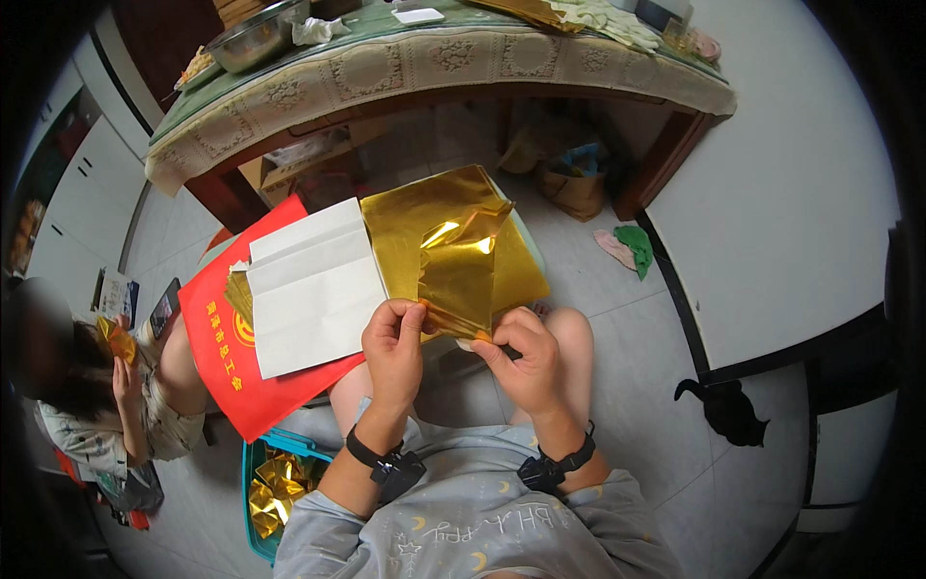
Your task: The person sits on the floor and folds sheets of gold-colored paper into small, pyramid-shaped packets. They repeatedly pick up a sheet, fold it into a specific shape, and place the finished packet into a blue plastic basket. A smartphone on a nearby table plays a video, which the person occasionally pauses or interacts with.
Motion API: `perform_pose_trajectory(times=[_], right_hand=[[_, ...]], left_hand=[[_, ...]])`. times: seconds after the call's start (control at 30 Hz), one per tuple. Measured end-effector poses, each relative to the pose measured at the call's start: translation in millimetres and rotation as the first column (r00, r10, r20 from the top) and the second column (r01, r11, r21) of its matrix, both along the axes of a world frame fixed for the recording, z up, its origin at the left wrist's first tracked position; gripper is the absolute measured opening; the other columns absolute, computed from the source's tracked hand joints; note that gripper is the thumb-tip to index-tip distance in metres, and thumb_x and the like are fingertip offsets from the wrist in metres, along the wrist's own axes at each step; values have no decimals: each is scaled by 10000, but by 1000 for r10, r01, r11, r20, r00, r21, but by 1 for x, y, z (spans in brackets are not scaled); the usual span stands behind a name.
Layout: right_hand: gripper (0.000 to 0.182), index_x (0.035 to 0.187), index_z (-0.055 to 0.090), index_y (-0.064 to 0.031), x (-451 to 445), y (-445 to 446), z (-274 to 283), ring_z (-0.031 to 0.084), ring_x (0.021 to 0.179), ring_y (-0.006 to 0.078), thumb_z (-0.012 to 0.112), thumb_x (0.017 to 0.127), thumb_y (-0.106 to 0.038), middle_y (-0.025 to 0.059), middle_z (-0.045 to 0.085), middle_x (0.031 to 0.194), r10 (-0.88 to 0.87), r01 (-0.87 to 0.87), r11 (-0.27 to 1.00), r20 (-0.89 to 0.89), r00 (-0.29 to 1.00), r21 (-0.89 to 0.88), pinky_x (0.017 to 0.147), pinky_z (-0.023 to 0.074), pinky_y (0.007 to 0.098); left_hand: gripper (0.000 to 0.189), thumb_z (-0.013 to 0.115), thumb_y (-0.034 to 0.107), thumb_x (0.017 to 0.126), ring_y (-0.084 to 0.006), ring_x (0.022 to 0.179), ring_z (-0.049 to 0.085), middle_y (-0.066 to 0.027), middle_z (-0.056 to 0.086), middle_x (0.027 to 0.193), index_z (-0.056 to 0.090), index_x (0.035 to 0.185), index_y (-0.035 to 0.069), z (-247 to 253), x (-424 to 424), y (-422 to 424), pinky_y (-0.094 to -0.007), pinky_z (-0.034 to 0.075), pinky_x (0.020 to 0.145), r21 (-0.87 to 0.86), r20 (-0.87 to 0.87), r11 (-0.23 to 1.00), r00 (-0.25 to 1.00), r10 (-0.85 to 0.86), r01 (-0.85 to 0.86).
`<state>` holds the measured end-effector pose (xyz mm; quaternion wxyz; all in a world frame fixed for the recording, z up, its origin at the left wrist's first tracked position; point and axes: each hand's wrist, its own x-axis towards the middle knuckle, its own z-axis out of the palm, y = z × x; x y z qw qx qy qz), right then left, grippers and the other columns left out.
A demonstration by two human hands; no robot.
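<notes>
A gold foil sheet (459,279), partly bent and creased, is stretched between my two hands. My left hand (393,344) pinches its near left corner between thumb and index finger. On the near right corner, my right hand (527,354) has a similar pinch. Beneath the held sheet lies a stack of flat gold foil sheets (394,210). Left of the stack is a creased white paper sheet (311,289), resting on a red bag or sheet (210,347) that bears yellow writing. Some gold paper edges (239,297) stick out from under the white paper.
A teal bin (253,532) with folded gold foil pieces (278,492) stands on the floor by my left side. At left, another person (87,427) holds a gold piece (116,339). Ahead is a cloth-covered table (405,65). A black cat (727,412) is at right.
</notes>
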<state>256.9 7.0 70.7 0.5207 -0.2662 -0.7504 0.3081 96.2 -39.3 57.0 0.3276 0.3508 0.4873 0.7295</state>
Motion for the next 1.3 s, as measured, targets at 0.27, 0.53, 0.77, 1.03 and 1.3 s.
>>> perform_pose_trajectory(times=[0.27,0.53,0.77,1.03,1.3], right_hand=[[214,717,591,-15,3,-3,4,502,652,195,797,743,-65,61,517,709,92,-92,996,23,995,6,585,402,294],[157,935,633,13,12,-4,3,572,805,135,681,893,-130,69,619,871,15,-34,983,-103,995,-183,695,464,240],[143,979,586,10,14,-3,-30,562,768,51,649,928,-108,12,612,883,308,-423,650,-291,906,-631,674,471,199],[172,789,594,-14,13,-2,-19,539,602,28,656,918,-109,-17,593,694,133,-168,777,-102,986,-606,537,422,170],[178,771,593,4,21,5,-20,445,546,4,697,881,-89,-40,530,640,-12,47,918,90,996,-394,489,349,170]], left_hand=[[173,522,195,1006,-80,843,563,-17,613,948,574,988,30,-11,-4,1,-243,478,757,73,242,984,955,-173,160],[230,456,259,1029,-168,985,620,-64,622,1095,535,1089,51,-10,-6,2,-326,513,867,198,553,938,758,-347,285],[250,464,217,1021,-205,1027,634,-115,626,1154,527,1179,34,-7,-2,-4,-334,538,857,164,651,898,639,-409,408],[319,475,285,1020,-125,873,626,-63,642,1038,552,1158,8,-16,-5,-5,-270,521,754,-73,396,964,895,-208,256],[81,673,52,887,-55,643,555,6,605,800,597,891,24,0,-18,-19,-187,470,621,-297,-99,930,962,-256,217]])
